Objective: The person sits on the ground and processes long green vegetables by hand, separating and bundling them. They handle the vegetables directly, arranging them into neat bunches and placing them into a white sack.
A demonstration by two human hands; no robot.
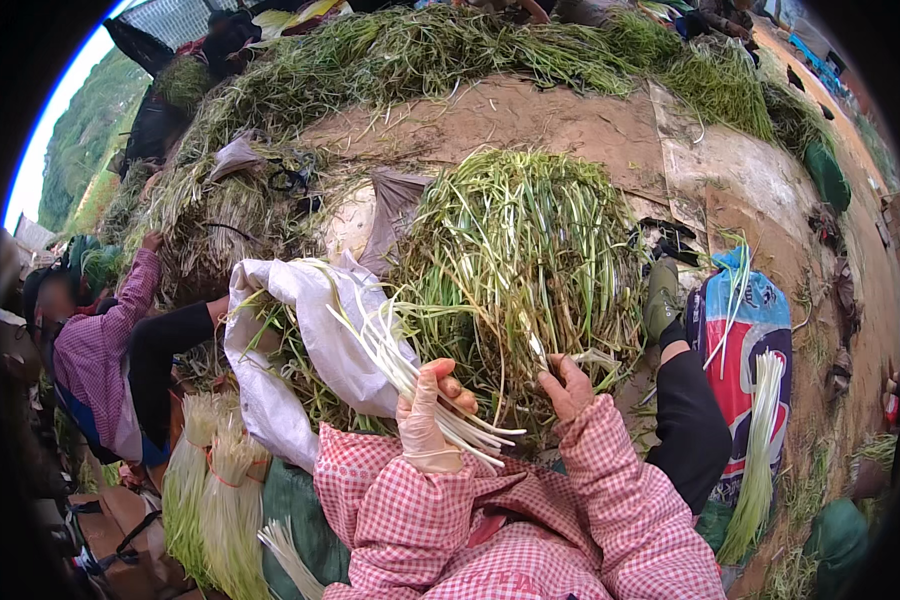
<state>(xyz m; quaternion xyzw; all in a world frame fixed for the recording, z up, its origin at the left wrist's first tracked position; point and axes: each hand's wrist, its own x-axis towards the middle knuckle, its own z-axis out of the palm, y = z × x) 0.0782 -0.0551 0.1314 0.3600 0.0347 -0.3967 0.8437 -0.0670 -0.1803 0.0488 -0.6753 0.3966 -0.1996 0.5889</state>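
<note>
My left hand (429, 412) wears what looks like a thin pale glove, with some fingertips bare. It is closed around a bunch of slender white stalks (379, 345), whose pale green tips point away from me and whose cut-looking ends stick out to the right. My right hand (570, 388) pinches the lower end of a white leafy stalk (534, 343) between thumb and finger. That stalk lies against a large heap of green, chive-like plants (525, 240) with brown, soiled lower parts, directly in front of me.
A white woven sack (307, 322) lies over greens at left. Tied bundles (229, 495) stand behind it, near a seated person (109, 352). At right, a loose bundle (757, 450) rests on a printed bag (746, 315) beside my shoe (661, 296). More greens (420, 52) line the far side.
</note>
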